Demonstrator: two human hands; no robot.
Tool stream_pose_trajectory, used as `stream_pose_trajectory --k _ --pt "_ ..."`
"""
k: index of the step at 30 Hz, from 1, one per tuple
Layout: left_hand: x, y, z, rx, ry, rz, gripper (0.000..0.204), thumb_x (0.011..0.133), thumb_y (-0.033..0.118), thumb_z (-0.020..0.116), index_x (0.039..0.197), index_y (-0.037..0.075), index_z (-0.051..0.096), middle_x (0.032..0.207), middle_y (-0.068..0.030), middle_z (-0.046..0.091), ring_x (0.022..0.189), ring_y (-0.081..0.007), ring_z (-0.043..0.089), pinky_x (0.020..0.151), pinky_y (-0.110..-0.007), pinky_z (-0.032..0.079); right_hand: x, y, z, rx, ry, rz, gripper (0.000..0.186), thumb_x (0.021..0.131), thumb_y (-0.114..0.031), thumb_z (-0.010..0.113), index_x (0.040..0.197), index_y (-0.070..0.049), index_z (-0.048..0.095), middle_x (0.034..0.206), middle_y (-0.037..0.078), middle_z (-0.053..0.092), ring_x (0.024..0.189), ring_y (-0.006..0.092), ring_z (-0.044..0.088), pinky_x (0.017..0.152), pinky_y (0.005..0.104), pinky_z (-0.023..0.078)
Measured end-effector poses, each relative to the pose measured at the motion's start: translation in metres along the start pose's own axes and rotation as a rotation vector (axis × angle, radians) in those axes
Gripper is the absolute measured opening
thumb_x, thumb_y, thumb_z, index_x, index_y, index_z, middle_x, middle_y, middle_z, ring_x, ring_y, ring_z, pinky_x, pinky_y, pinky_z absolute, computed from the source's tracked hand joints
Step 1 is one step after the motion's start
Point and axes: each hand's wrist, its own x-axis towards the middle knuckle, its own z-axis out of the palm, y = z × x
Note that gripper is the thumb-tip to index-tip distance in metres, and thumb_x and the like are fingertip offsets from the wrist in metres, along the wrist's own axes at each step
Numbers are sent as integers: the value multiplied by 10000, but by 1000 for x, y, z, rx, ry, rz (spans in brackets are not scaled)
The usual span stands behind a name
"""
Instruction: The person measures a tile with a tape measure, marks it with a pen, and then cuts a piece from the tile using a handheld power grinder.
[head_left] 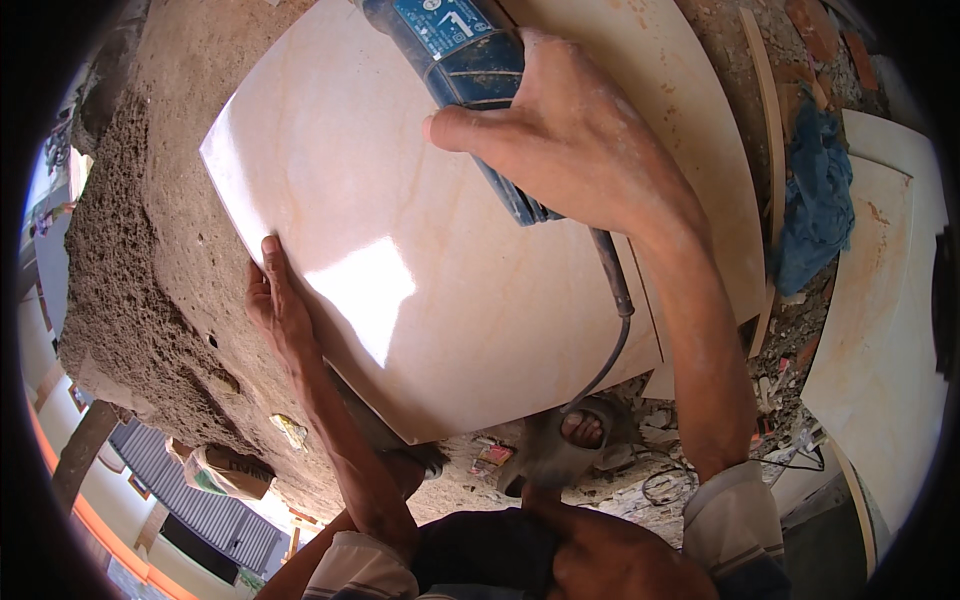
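Note:
My right hand (585, 145) is wrapped round the body of a blue corded angle grinder (478, 72), thumb across its near side. The grinder lies slantwise above a large cream, faintly veined tile (480, 320); its front end runs past the upper edge of the view, so the disc is hidden. From its rear a black cord (622, 345) hangs over the tile towards my foot. At the tile's left edge, my left hand (283, 305) grips the rim, thumb on top and the other fingers partly hidden at the side. Bright light reflects off the glossy surface near that hand.
Another cream tile (700, 170) lies along the right side, with a wooden strip (768, 150) and a crumpled blue cloth (815, 200) beyond. More tiles (880, 300) stand at far right. A sand heap (125, 270) rises at left; my sandalled foot (580, 435) is near rubble.

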Motion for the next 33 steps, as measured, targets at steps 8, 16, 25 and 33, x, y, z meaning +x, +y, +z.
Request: stream_pose_trajectory --k 8,16,25,33 --pt "0 -1 0 17 9 -9 678 998 742 724 1187 104 855 866 -61 800 795 -167 724 788 -515 627 -3 0 0 -17 10 11 392 806 -324 768 597 -37 603 542 174 604 497 266 659 589 425 580" --pt "1 -1 -3 8 -7 -3 653 1004 728 727 1191 115 851 905 -72 813 838 -177 741 806 -526 631 -8 2 1 -1 20 1 403 797 -302 762 571 -38 559 529 165 576 471 264 616 572 437 560" --pt "-2 8 -5 12 -97 -125 687 1080 636 658 1454 68 750 1443 -158 766 1338 -290 715 1171 -519 555 -13 1 0 -2 23 11 411 803 -287 752 558 -29 548 511 151 548 444 243 565 554 426 540" --pt "0 5 -6 34 -104 -104 688 1085 629 658 1469 63 739 1433 -155 771 1333 -295 715 1161 -512 564 -17 1 -1 12 -6 43 429 804 -277 742 537 -15 534 500 150 515 441 231 521 549 426 521"
